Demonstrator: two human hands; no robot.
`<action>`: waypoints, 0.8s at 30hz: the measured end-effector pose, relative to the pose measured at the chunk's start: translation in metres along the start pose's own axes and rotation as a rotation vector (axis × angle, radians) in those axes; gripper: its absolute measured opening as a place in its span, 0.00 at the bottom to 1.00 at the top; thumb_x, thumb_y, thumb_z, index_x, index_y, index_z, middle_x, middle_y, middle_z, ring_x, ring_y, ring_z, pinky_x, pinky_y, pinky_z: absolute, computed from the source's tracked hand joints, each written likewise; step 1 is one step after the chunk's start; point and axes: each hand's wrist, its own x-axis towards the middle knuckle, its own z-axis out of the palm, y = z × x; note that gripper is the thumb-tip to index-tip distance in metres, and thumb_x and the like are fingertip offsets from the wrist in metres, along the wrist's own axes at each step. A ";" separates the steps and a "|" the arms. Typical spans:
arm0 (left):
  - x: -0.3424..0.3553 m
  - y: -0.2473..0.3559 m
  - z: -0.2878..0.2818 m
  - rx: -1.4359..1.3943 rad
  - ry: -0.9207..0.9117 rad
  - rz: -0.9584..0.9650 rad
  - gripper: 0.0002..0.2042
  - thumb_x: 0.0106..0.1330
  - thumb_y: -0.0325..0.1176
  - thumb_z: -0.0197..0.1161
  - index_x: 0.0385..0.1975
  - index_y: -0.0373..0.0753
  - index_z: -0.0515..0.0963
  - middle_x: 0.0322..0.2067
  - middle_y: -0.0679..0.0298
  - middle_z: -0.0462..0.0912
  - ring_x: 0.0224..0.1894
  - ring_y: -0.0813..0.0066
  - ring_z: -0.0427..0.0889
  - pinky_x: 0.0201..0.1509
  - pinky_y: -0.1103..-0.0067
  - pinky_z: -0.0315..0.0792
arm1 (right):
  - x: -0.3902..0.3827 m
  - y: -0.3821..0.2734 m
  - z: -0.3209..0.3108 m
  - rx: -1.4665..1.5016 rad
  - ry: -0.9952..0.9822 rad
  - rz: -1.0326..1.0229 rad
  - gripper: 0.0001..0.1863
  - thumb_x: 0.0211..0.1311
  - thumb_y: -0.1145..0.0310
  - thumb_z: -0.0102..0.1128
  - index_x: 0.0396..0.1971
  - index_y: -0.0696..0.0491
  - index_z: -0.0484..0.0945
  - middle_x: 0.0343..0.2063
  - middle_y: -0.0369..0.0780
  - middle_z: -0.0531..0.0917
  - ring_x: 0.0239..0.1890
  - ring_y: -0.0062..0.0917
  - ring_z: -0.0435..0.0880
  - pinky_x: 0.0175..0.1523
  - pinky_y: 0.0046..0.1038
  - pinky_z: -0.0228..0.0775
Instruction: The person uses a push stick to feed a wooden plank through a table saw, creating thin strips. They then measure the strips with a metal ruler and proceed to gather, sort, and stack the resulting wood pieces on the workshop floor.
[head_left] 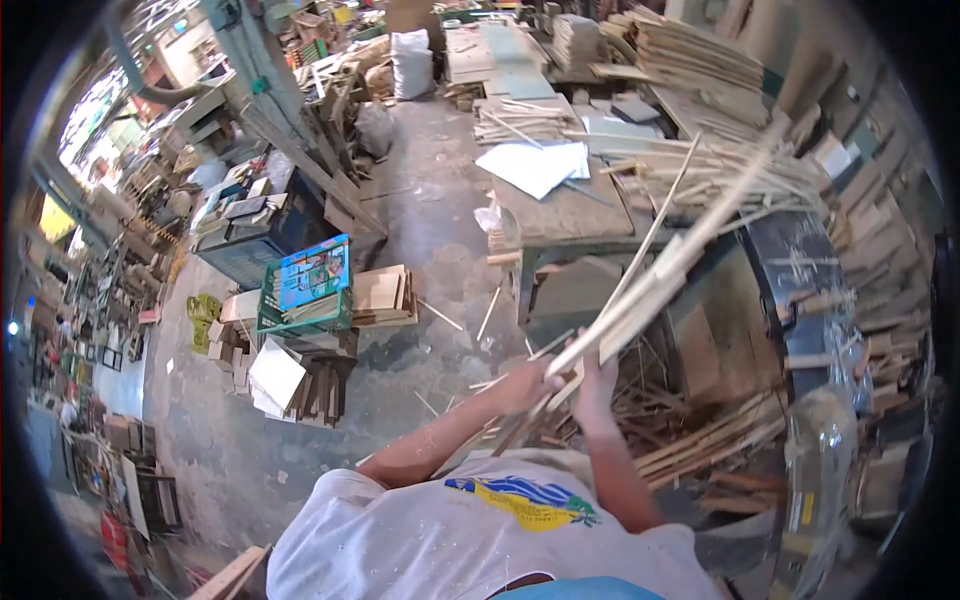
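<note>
A bundle of long, thin, pale wood strips (pixel 645 292) slants up and to the right in front of my body. Around its lower end my left hand (pixel 528 386) is closed. My right hand (pixel 596 388) grips the same bundle just to the right, fingers partly hidden by the wood. One strip stands a little apart from the others, and the far ends blur over a workbench (pixel 572 212). On that bench lie white sheets (pixel 537 168) and a heap of similar strips (pixel 715 172).
Offcuts (pixel 650 400) and stacked slats (pixel 715 440) lie low by my right side. At left, a green crate (pixel 305 318) stands beside boards (pixel 382 296) and a dark cabinet (pixel 258 240). Loose sticks (pixel 489 312) litter the concrete floor. A metal-edged table (pixel 800 262) borders the right.
</note>
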 end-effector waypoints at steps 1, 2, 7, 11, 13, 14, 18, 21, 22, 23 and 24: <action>0.005 0.000 0.003 -0.013 -0.061 -0.002 0.19 0.71 0.43 0.61 0.50 0.33 0.78 0.42 0.45 0.84 0.46 0.51 0.83 0.53 0.63 0.74 | -0.005 0.007 -0.007 0.104 0.036 0.033 0.30 0.73 0.63 0.57 0.69 0.54 0.57 0.60 0.45 0.72 0.54 0.30 0.77 0.51 0.33 0.76; 0.014 0.001 0.007 0.002 -0.125 0.037 0.18 0.70 0.43 0.60 0.46 0.33 0.79 0.40 0.45 0.83 0.43 0.50 0.84 0.50 0.62 0.75 | -0.011 0.012 -0.015 0.231 -0.012 0.049 0.30 0.74 0.64 0.56 0.69 0.54 0.57 0.62 0.46 0.70 0.57 0.31 0.75 0.55 0.34 0.75; 0.056 0.018 0.025 0.068 -0.112 0.068 0.22 0.64 0.49 0.61 0.42 0.33 0.81 0.37 0.44 0.84 0.42 0.44 0.83 0.48 0.57 0.74 | 0.007 -0.007 -0.052 -0.043 -0.263 -0.220 0.36 0.73 0.56 0.56 0.71 0.57 0.54 0.62 0.50 0.70 0.61 0.40 0.73 0.64 0.42 0.71; 0.096 0.041 0.042 0.157 -0.228 -0.221 0.25 0.69 0.51 0.57 0.44 0.30 0.81 0.37 0.44 0.85 0.40 0.47 0.84 0.46 0.57 0.74 | 0.031 -0.042 -0.046 -0.120 0.191 0.022 0.40 0.70 0.56 0.61 0.72 0.58 0.53 0.62 0.53 0.69 0.59 0.41 0.75 0.61 0.42 0.73; 0.102 0.047 0.042 0.050 -0.248 -0.202 0.24 0.69 0.49 0.58 0.39 0.27 0.80 0.34 0.43 0.84 0.37 0.47 0.83 0.43 0.58 0.73 | 0.033 -0.058 -0.033 -0.200 0.250 -0.082 0.40 0.68 0.57 0.64 0.71 0.60 0.55 0.63 0.54 0.69 0.60 0.40 0.75 0.60 0.42 0.72; 0.103 0.049 0.040 -0.006 -0.268 -0.186 0.24 0.69 0.48 0.59 0.37 0.25 0.79 0.32 0.42 0.84 0.35 0.46 0.83 0.41 0.59 0.73 | 0.033 -0.065 -0.027 -0.254 0.265 -0.061 0.41 0.68 0.57 0.64 0.71 0.60 0.55 0.64 0.54 0.68 0.60 0.41 0.74 0.60 0.43 0.72; 0.094 0.046 0.024 -0.001 -0.332 -0.129 0.23 0.62 0.46 0.69 0.43 0.28 0.82 0.36 0.48 0.85 0.40 0.61 0.82 0.45 0.64 0.74 | 0.018 -0.082 -0.003 -0.326 0.273 0.005 0.39 0.67 0.52 0.62 0.70 0.55 0.58 0.64 0.49 0.69 0.60 0.38 0.75 0.60 0.40 0.73; 0.093 0.038 0.013 -0.082 -0.414 -0.146 0.25 0.59 0.46 0.73 0.48 0.32 0.81 0.34 0.54 0.86 0.37 0.61 0.82 0.42 0.64 0.74 | 0.011 -0.087 0.007 -0.270 0.140 -0.009 0.37 0.68 0.55 0.61 0.71 0.55 0.58 0.65 0.49 0.68 0.62 0.39 0.74 0.62 0.42 0.71; 0.095 0.036 0.012 -0.169 -0.461 -0.176 0.26 0.59 0.46 0.73 0.50 0.33 0.80 0.34 0.55 0.85 0.36 0.61 0.82 0.40 0.64 0.75 | 0.009 -0.089 0.008 -0.221 -0.016 -0.065 0.39 0.68 0.54 0.60 0.71 0.57 0.56 0.65 0.50 0.67 0.62 0.39 0.73 0.63 0.43 0.70; 0.097 0.032 0.010 -0.259 -0.506 -0.200 0.28 0.58 0.47 0.74 0.52 0.34 0.78 0.33 0.56 0.85 0.35 0.61 0.82 0.38 0.65 0.75 | 0.009 -0.091 0.009 -0.178 -0.118 -0.088 0.40 0.68 0.53 0.60 0.71 0.59 0.55 0.65 0.51 0.67 0.62 0.39 0.72 0.63 0.44 0.69; 0.101 0.030 0.010 -0.328 -0.550 -0.252 0.29 0.58 0.48 0.74 0.54 0.35 0.77 0.33 0.57 0.84 0.33 0.61 0.82 0.36 0.65 0.75 | 0.009 -0.092 0.009 -0.146 -0.213 -0.113 0.41 0.69 0.52 0.59 0.71 0.61 0.54 0.65 0.52 0.66 0.63 0.39 0.72 0.64 0.44 0.68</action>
